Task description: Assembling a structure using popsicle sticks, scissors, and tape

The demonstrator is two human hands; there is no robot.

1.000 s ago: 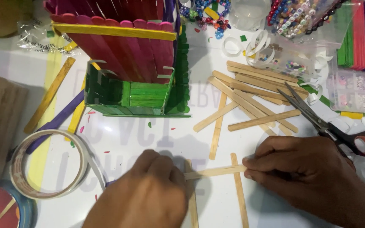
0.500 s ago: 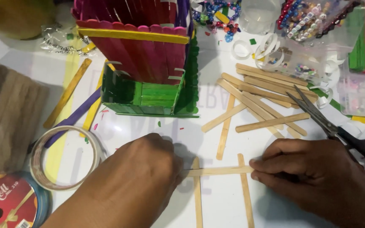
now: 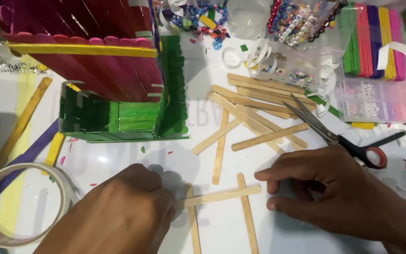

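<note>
A plain wooden craft stick (image 3: 222, 195) lies crosswise over two upright sticks (image 3: 247, 214) on the white table. My left hand (image 3: 123, 211) pinches the left end of the cross stick, knuckles up. My right hand (image 3: 330, 188) rests just right of the stick's other end, fingers bent and pointing left, fingertips a little apart from the wood. A loose pile of plain sticks (image 3: 254, 106) lies behind the hands.
A stick-built house (image 3: 118, 84) with red roof and green walls stands at the back left. Scissors (image 3: 339, 136) lie right of the pile. A tape roll (image 3: 19, 202) sits at the left. Bead boxes (image 3: 377, 99) and coloured sticks (image 3: 377, 40) fill the back right.
The view has shifted, so everything sits lower and further right. My right hand has drawn slightly back from the cross stick's end. My left hand keeps hold of the stick.
</note>
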